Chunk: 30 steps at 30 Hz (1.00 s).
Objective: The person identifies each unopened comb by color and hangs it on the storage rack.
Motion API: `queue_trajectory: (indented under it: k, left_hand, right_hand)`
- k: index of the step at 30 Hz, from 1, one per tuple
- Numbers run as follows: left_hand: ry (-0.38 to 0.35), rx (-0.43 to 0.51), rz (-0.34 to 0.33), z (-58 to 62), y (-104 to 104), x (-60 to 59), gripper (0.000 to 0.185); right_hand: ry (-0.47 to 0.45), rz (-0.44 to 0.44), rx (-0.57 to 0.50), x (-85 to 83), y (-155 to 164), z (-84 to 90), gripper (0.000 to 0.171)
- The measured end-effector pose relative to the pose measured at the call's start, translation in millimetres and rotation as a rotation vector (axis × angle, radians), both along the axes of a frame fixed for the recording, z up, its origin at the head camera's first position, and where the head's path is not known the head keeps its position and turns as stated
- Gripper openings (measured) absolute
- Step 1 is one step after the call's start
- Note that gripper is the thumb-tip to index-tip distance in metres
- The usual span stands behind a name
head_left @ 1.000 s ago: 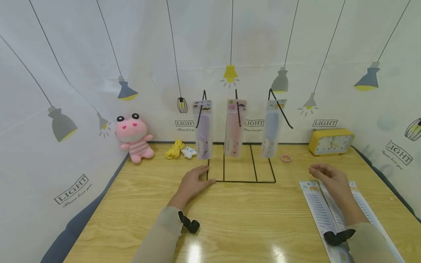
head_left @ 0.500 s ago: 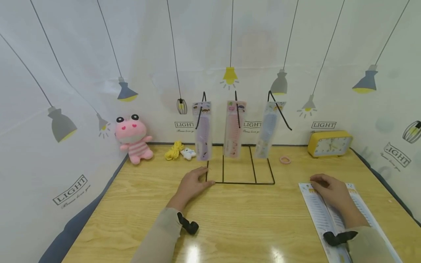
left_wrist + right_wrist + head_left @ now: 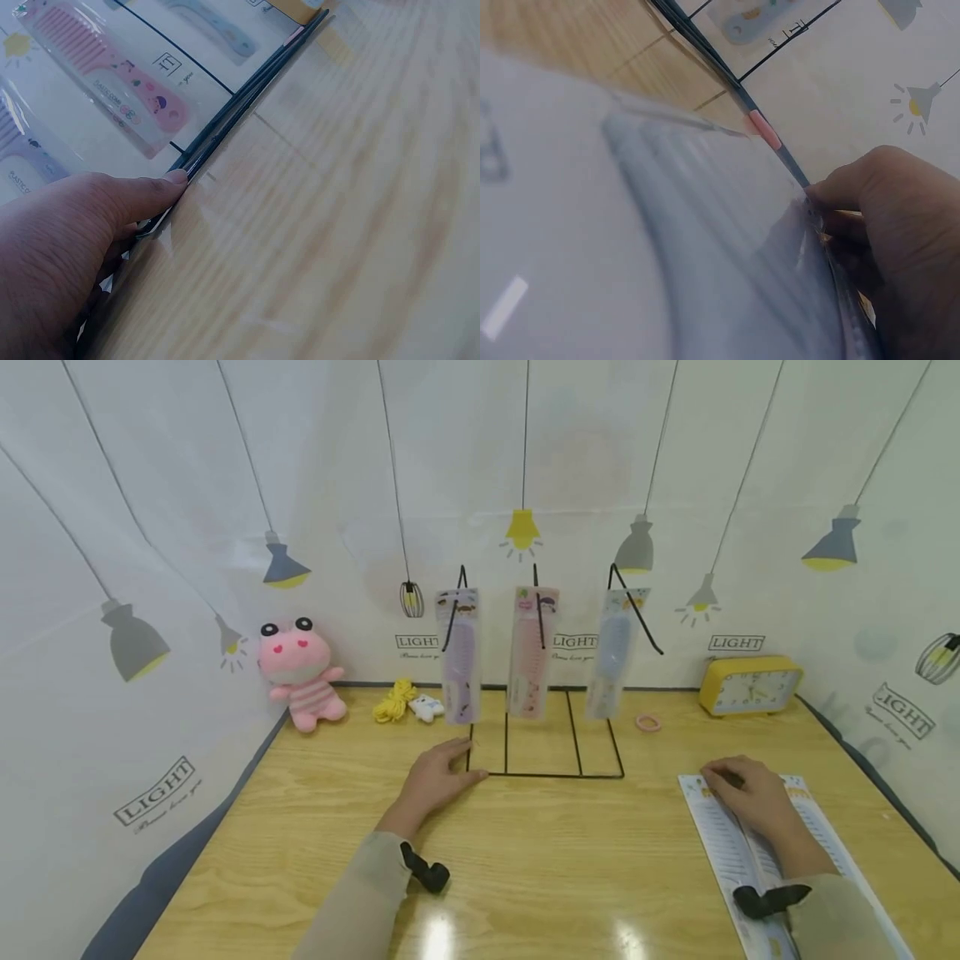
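1. Right grip [image 3: 753, 797]: thumb and fingertips pinching the edge of a packaged comb [image 3: 720, 839] at its far end.
2. That pack lies at my right on the surface [image 3: 540, 868]; long axis runs away from me, far end leaning left, near end slanting right toward my forearm.
3. Another pack [image 3: 828, 827] sits just right of it, roughly parallel, partly under my wrist.
4. Left grip [image 3: 435, 781]: not clenched, fingers loosely extended, thumb and fingertips touching the near-left corner of the black wire rack [image 3: 547, 775].
5. Rack hooks carry three packs: lavender [image 3: 459, 656], pink [image 3: 531, 664], blue [image 3: 613, 652]. Long axes near upright; blue one tilts, lower end to the left.
6. Pink ring [image 3: 648, 729] on surface, between rack and yellow clock [image 3: 757, 687].
7. Pink plush [image 3: 307, 677] at back left, yellow cord [image 3: 394, 702] to its right.
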<state>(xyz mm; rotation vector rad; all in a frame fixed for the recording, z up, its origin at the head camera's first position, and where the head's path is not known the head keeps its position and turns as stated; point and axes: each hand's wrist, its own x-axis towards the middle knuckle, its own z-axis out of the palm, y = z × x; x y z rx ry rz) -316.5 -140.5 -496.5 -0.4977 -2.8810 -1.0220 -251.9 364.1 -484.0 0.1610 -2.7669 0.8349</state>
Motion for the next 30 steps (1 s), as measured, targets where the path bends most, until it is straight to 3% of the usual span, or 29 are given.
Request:
queue_trajectory:
  k: [8,17,30]
  left_hand:
    - [0.008,-0.012,0.006,-1.1,0.2,-0.9,0.074]
    - [0.018,-0.006,0.001,1.1,-0.3,-1.5,0.074]
    - [0.004,-0.015,-0.004,-1.0,-0.8,-2.3,0.074]
  right_hand:
    - [-0.031,-0.009,-0.015,-1.7,0.6,0.5,0.033]
    - [-0.164,-0.022,-0.054,-3.3,0.3,2.5,0.049]
    - [-0.038,-0.052,-0.073,0.4,-3.6,-2.6,0.030]
